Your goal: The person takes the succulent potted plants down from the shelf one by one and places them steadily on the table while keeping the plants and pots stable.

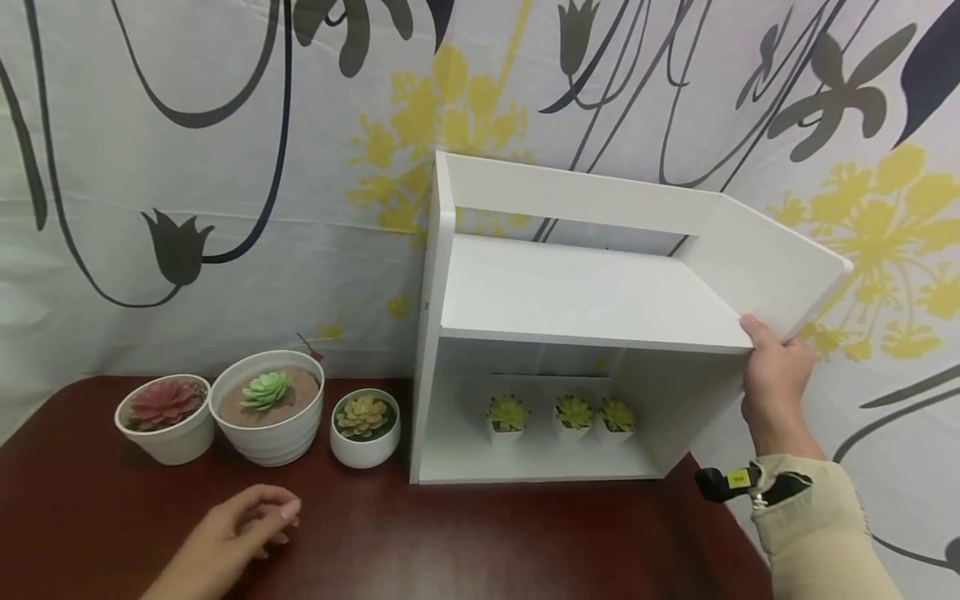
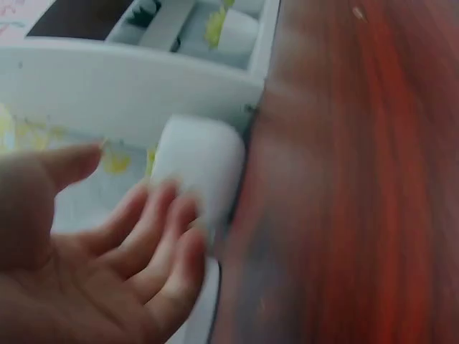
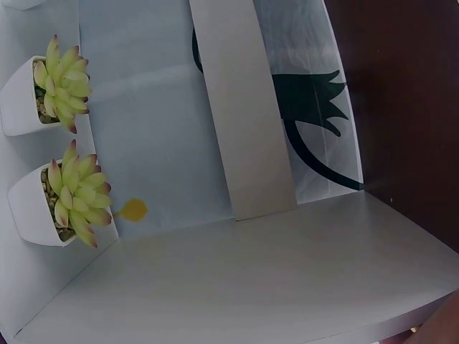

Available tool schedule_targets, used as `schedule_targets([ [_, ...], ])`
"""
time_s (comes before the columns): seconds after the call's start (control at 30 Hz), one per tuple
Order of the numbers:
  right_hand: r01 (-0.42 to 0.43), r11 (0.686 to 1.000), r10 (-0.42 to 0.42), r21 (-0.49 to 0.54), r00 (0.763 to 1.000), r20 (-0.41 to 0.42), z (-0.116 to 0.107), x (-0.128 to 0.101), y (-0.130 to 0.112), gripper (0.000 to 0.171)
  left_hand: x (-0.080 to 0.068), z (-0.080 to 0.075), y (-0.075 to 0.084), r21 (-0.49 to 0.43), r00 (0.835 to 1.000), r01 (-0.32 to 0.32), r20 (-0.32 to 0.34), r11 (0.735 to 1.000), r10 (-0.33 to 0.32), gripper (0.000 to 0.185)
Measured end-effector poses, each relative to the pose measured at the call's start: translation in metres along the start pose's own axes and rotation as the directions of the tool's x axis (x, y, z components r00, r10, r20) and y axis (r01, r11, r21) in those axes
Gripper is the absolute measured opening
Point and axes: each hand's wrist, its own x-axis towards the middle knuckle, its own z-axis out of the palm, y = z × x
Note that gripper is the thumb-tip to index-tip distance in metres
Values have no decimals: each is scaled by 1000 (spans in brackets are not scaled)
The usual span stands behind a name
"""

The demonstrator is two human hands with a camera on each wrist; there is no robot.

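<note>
A white two-level shelf (image 1: 585, 292) stands on a dark red-brown table (image 1: 450, 542) against a flowered curtain. My right hand (image 1: 768, 354) grips its right side panel at the front corner of the upper board, thumb in front. Three small potted succulents (image 1: 573, 415) sit in a row on the lower level; two of them (image 3: 68, 193) show in the right wrist view, where the hand itself is out of sight. My left hand (image 1: 262, 521) lies low over the table with relaxed fingers and holds nothing. In the left wrist view its fingers (image 2: 161, 229) are close to a white pot (image 2: 201, 165).
Left of the shelf stand three white pots: a red succulent (image 1: 163, 404), a larger pot with a green succulent (image 1: 267, 392), and a small round one with a yellowish succulent (image 1: 363, 417). The curtain (image 1: 225, 167) hangs right behind the table.
</note>
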Motion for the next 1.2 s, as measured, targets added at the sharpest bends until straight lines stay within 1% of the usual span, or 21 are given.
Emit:
schedule_targets([
  [0.03,2,1000,-2,3,1000,0,0,0,0,54,2,4,2,-15,997,-37,73,999,38,40],
  [0.07,5,1000,-5,5,1000,0,0,1,1,54,3,8,3,-37,987,-79,140,996,84,38],
  [0.13,10,1000,-10,8,1000,1,0,1,1,54,6,16,6,-88,956,-133,252,987,151,37],
  [0.2,15,1000,-15,10,1000,1,0,0,1,54,10,24,10,-139,931,-133,322,981,172,38],
  [0.23,18,1000,-18,11,1000,2,0,0,1,54,11,28,12,-156,923,-128,343,980,175,38],
  [0.27,22,1000,-22,11,1000,1,1,0,2,53,12,33,15,-170,916,-133,355,976,187,38],
  [0.33,32,999,-32,11,999,4,1,0,2,52,14,42,20,-199,908,-137,367,970,204,37],
  [0.37,38,999,-38,11,999,4,1,-1,2,51,15,47,23,-205,903,-151,371,967,219,36],
  [0.4,43,999,-43,12,999,4,1,-1,2,51,15,51,26,-215,900,-147,376,965,221,36],
  [0.53,51,999,-51,15,999,1,0,-1,2,49,19,69,38,-217,883,-205,380,954,276,35],
  [0.6,46,999,-46,12,999,-4,0,0,2,49,20,77,44,-217,875,-211,393,953,283,36],
  [0.67,42,999,-42,8,999,-8,0,1,3,49,22,86,50,-214,866,-233,398,949,302,37],
  [0.7,41,999,-41,7,999,-12,0,1,3,49,23,90,54,-215,864,-239,397,947,309,38],
  [0.73,40,999,-40,5,999,-13,0,2,3,49,24,95,57,-217,867,-245,387,945,314,39],
  [0.8,38,999,-38,1,999,-17,0,2,3,49,26,105,65,-226,881,-254,347,940,321,42],
  [0.87,34,999,-34,-2,999,-14,0,2,3,49,29,114,72,-228,904,-260,283,939,319,45],
  [0.93,32,999,-32,-9,999,-5,0,2,2,50,35,123,78,-235,930,-238,224,942,291,48],
  [1.0,30,999,-30,-9,1000,-8,0,2,1,52,42,131,83,-247,946,-236,162,940,280,51],
  [1.03,31,999,-31,-12,999,-9,-1,2,1,52,46,135,85,-245,951,-240,135,939,279,52],
  [1.1,35,999,-35,-5,999,-17,-1,1,1,53,54,143,87,-251,953,-263,82,932,291,54],
  [1.2,39,999,-39,8,999,-26,0,0,1,52,64,154,89,-259,947,-307,8,916,320,58],
])
